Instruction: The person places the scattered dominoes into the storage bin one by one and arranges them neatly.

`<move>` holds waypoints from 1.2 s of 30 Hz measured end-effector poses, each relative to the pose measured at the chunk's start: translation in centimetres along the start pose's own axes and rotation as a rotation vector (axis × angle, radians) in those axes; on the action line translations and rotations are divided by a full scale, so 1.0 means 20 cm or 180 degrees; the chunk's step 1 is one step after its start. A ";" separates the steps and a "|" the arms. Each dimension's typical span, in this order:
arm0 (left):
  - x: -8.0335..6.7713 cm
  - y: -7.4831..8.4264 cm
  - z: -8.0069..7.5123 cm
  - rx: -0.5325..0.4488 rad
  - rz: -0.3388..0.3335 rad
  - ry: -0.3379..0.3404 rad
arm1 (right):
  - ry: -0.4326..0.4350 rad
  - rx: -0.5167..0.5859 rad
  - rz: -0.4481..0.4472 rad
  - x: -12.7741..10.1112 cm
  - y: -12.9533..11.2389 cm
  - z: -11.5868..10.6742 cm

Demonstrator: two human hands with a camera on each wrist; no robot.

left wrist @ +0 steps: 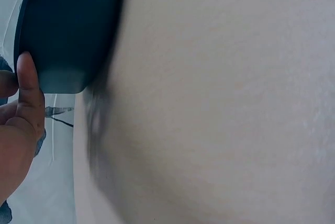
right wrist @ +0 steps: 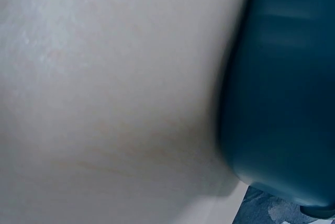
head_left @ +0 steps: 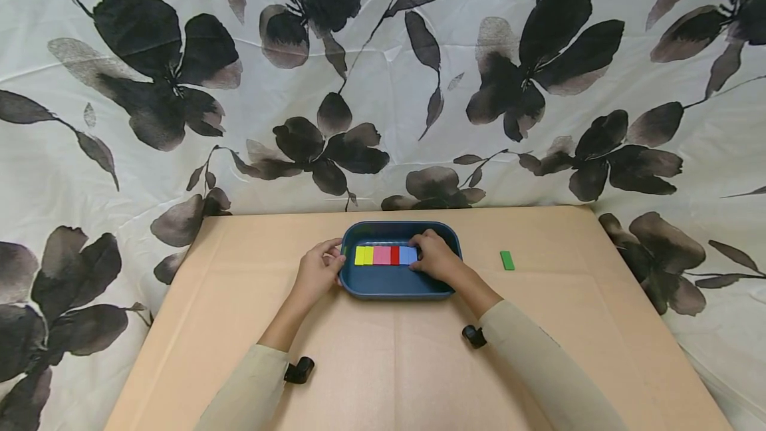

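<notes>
Looking at the tray (head_left: 391,285), I see it near the far middle of the table (head_left: 383,364), dark blue, with a row of coloured blocks (head_left: 385,255) lying flat and edge to edge across its floor: yellow at the tray's left, then pink, red and pale blue.

My right hand (head_left: 433,257) reaches into the tray from its right side, fingers bent over the pale blue end of the row; I judge it is pressing the blocks together, but I cannot tell whether its grip has closed on a block.

My left hand (head_left: 318,270) is at the tray's left rim, thumb and fingers pinching the edge, likely to keep the tray from sliding.

To the right of the tray, well apart, a green block (head_left: 507,260) lies alone on the table.

Behind the tray hangs a flowered cloth (head_left: 383,72).
</notes>
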State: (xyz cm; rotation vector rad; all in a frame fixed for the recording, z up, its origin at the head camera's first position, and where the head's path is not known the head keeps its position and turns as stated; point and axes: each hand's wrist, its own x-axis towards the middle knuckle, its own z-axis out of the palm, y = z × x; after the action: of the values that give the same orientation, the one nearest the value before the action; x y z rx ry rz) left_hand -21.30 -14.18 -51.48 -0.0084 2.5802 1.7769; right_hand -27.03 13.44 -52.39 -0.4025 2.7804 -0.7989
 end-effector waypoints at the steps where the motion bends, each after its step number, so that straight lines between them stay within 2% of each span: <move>1: 0.00 0.00 0.00 0.0003 0.0002 -0.0005 | -0.0002 0.0003 0.0009 0.00 0.00 0.00; 22: -0.02 -0.01 -0.01 -0.0026 0.0007 -0.0035 | 0.0012 0.0017 0.0088 -0.05 -0.05 -0.03; 30: -0.02 0.00 -0.01 -0.0027 0.0014 -0.0044 | 0.0304 0.0138 -0.0292 -0.12 -0.06 -0.20; 36: -0.02 0.00 -0.01 -0.0011 0.0025 -0.0039 | 0.0531 0.0281 -0.0501 -0.20 0.00 -0.37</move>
State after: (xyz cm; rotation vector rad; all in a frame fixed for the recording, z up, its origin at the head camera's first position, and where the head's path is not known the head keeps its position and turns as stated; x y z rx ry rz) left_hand -20.96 -14.42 -51.45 0.0127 2.5726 1.7783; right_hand -25.34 18.36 -45.70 -0.5686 2.8792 -1.0315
